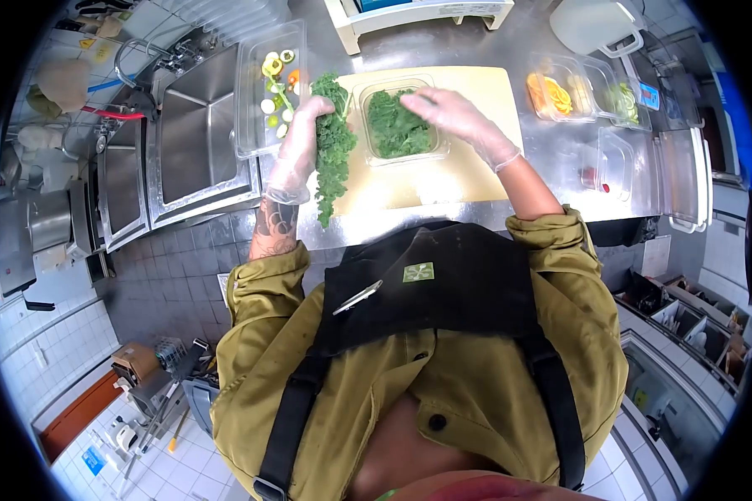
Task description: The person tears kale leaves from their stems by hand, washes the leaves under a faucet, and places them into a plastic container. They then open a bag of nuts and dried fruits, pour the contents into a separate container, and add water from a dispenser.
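Observation:
A long curly kale leaf (336,154) hangs from my gloved left hand (303,138), whose fingers are wrapped round its upper part. The leaf's frilly lower end reaches past the near edge of the cutting board (472,179). On that board stands a clear square container with torn kale pieces (397,125) inside. Over the container's right side is my gloved right hand (459,121), fingers stretched out above the kale pieces, with nothing visible held in them.
A clear tub (246,125) of vegetable scraps stands left of the board, beside a steel sink (194,138). At the right are containers of orange slices (557,96) and green slices (625,102), plus a clear container (617,154) with small red pieces. A white stand (422,15) is behind the board.

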Demonstrator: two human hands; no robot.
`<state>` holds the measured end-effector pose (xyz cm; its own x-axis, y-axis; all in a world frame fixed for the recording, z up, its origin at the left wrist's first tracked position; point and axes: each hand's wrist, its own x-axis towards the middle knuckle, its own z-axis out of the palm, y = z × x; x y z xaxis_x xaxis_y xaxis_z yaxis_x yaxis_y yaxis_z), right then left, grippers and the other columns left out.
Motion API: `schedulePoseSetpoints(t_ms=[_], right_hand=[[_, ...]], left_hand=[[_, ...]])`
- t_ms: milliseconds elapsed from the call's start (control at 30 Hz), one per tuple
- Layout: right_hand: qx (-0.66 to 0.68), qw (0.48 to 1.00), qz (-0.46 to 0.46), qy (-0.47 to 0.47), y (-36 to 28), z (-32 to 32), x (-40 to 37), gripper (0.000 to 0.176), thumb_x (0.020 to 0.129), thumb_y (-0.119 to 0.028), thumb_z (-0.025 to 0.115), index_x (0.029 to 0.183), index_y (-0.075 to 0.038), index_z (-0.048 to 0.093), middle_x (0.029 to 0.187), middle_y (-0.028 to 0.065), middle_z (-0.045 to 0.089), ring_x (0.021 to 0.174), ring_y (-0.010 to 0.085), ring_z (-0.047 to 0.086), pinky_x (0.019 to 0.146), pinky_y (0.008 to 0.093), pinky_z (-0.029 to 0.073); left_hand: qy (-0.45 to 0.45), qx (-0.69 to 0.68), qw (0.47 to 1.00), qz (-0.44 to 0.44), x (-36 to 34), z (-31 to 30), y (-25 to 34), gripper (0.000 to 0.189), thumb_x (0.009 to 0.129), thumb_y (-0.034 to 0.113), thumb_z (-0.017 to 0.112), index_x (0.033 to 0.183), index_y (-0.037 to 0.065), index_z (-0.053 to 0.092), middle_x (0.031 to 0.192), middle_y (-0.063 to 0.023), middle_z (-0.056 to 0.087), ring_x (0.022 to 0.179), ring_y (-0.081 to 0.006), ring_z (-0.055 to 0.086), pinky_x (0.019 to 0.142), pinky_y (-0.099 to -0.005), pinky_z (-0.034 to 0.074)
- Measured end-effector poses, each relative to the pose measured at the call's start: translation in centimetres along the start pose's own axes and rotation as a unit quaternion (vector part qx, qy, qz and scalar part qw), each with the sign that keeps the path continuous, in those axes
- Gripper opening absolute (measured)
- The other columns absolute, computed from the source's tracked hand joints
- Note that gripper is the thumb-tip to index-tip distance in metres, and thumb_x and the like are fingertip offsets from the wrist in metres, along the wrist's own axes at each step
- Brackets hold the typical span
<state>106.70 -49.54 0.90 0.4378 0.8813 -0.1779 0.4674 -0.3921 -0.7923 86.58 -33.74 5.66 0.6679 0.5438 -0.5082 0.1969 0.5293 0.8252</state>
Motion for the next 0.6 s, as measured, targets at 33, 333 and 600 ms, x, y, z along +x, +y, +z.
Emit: schedulePoseSetpoints(t_ms=[33,333,600], right_hand=[[-0.044,0.999,-0.011,-0.02,-0.2,0.3,-0.5,0.057,0.088,-0.053,0.051,0.102,0.0,0.064,0.101,0.0168,0.064,0.097,0.0286,0.06,0.087,0.0371,0.044],[0.125,0.989,-0.073,0.016,-8.3,-0.9,-2.7,0.055,0.086,-0.044,0.062,0.12,-0.001,0.056,0.113,0.013,0.058,0.095,0.0183,0.06,0.086,0.0297,0.047],[0.279,0.954,0.047,-0.097,-9.3,0.2,-1.3,0.041,0.082,-0.033,0.069,0.109,-0.002,0.062,0.09,0.004,0.064,0.08,0.0123,0.06,0.075,0.0267,0.047]], left_hand=[[0.005,-0.014,1.0,-0.012,-0.1,0.0,0.0,0.034,0.082,0.031,0.051,0.098,0.002,0.059,0.079,-0.0096,0.064,0.063,-0.0201,0.062,0.058,-0.031,0.051],[-0.11,-0.018,0.993,-0.04,-0.5,1.7,0.1,0.069,0.09,0.064,0.033,0.112,0.004,0.057,0.083,-0.0099,0.065,0.062,-0.0195,0.062,0.056,-0.0321,0.051],[-0.085,0.183,0.957,0.207,-1.2,4.4,-1.9,0.076,0.093,0.065,0.017,0.121,0.003,0.051,0.115,-0.0059,0.055,0.106,-0.0163,0.051,0.093,-0.0295,0.041]])
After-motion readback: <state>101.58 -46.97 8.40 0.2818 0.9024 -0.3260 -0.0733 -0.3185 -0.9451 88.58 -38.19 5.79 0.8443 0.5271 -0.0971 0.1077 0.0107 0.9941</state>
